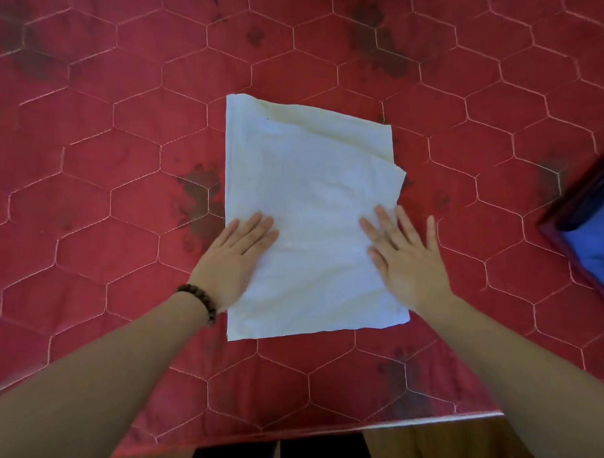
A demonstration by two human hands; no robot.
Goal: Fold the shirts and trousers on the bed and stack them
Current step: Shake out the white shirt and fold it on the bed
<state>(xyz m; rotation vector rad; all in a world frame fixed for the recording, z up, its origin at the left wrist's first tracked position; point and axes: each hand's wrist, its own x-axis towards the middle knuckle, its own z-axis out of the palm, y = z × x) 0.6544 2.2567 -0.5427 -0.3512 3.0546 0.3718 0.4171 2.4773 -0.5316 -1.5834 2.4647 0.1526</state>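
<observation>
So you've got a white garment [310,211] folded into a rough rectangle, lying flat in the middle of the bed [86,168]. Can't really tell if it's a shirt or trousers at this point, it's just a pale slab of cloth. The far right corner is a bit messy, with one layer sticking out past the other along the right edge.

Both your hands are flat on its near half. Your left hand [236,258] sits on the left edge, fingers straight and close together, palm partly on the cloth and partly off on the quilt. There's a dark bead bracelet [198,301] on that wrist. Your right hand [407,256] is on the right side, fingers spread wide and pressing down, with the outer fingers hanging over the cloth's edge. Neither hand is pinching anything.

The bed cover is red with a stitched hexagon pattern and some dark blotches. Off at the right edge of the view there's a blue and dark red thing [591,232] lying on the bed, well apart from the white one, cut off by the frame.
</observation>
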